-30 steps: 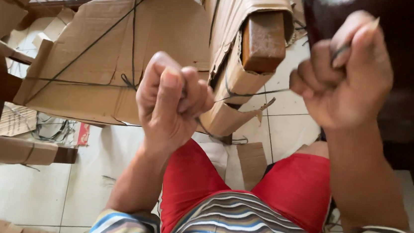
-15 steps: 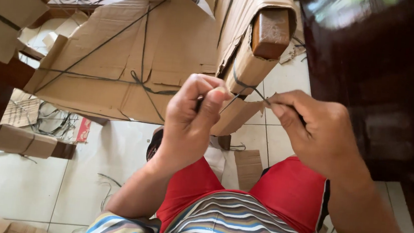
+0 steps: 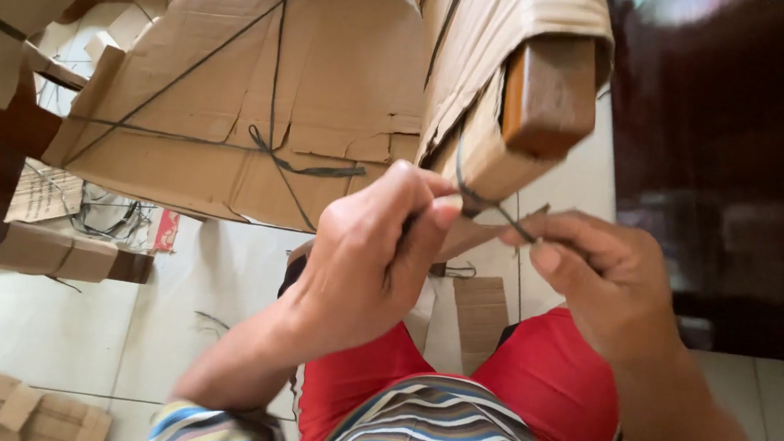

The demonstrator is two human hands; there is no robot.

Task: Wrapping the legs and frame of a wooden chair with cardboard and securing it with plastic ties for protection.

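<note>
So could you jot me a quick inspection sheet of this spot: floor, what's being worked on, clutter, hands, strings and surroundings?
Surface: pale tiled floor.
Job's things: dark twine looped round a cardboard-wrapped wooden leg.
Clutter: cardboard scraps on the floor; small wrapped wooden pieces at left.
Hands: left hand and right hand both pinch the twine close together.
Cables: no cables seen; twine also crosses the large cardboard-wrapped piece, and loose strands lie beneath it.
Surroundings: dark polished wooden furniture at right; the person wears red shorts and a striped shirt.
</note>
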